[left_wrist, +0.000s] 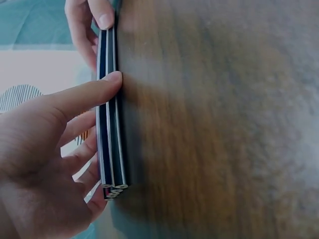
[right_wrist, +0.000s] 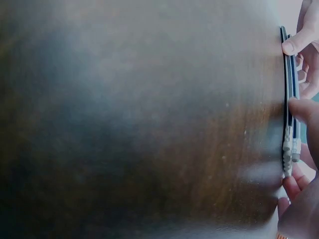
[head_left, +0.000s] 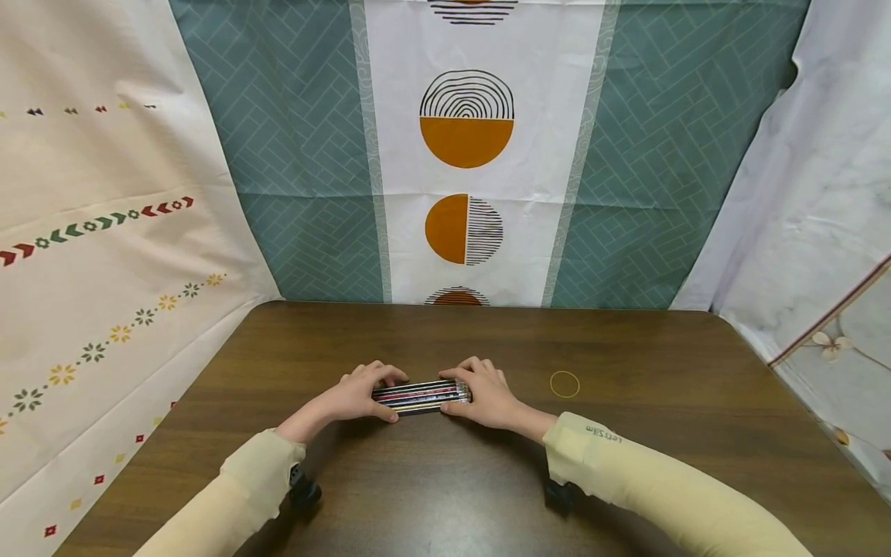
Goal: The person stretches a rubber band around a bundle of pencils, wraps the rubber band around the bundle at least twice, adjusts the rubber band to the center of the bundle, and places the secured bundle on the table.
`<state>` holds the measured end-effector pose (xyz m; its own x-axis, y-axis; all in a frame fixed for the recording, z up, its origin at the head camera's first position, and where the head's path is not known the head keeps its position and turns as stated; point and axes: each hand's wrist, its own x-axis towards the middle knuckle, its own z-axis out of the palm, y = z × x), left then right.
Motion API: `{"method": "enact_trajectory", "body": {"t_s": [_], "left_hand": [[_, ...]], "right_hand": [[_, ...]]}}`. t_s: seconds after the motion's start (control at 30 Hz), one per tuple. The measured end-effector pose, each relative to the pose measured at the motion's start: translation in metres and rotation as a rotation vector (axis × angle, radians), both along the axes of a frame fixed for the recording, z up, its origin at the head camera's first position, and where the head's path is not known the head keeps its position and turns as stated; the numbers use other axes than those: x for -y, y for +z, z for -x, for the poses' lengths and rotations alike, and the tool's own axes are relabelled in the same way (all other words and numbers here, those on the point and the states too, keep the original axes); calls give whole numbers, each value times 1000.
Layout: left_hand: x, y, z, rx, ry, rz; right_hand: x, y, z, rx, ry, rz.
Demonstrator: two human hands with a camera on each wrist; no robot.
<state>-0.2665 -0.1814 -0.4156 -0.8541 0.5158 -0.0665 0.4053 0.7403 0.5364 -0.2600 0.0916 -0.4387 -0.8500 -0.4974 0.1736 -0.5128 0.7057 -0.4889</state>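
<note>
Several dark pencils [head_left: 420,394] lie side by side as a bundle near the middle of the table, some with red, white or yellow stripes. Thumb in front and fingers behind, my left hand [head_left: 357,393] grips their left end. The right end, where the ferrules and erasers [right_wrist: 287,152] show in the right wrist view, is held the same way by my right hand [head_left: 486,393]. In the left wrist view the flat cut ends of the pencils [left_wrist: 110,144] face the camera, stacked in more than one layer. A yellow rubber band [head_left: 564,384] rests right of my right hand.
The brown wooden table [head_left: 431,495] has its far edge against a teal and white patterned curtain [head_left: 306,155]. Pale patterned cloths hang at the left and right sides. A dark wrist device [head_left: 304,489] sits under the left sleeve cuff.
</note>
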Motion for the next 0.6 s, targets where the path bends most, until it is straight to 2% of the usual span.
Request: {"method": "enact_trajectory", "body": {"t_s": [0.3, 0.6], "left_hand": [[-2, 1, 7, 80, -93, -96], [-4, 4, 9, 86, -86, -106]], "right_hand": [[-2, -1, 2, 41, 62, 26], [-3, 3, 3, 57, 88, 68]]}}
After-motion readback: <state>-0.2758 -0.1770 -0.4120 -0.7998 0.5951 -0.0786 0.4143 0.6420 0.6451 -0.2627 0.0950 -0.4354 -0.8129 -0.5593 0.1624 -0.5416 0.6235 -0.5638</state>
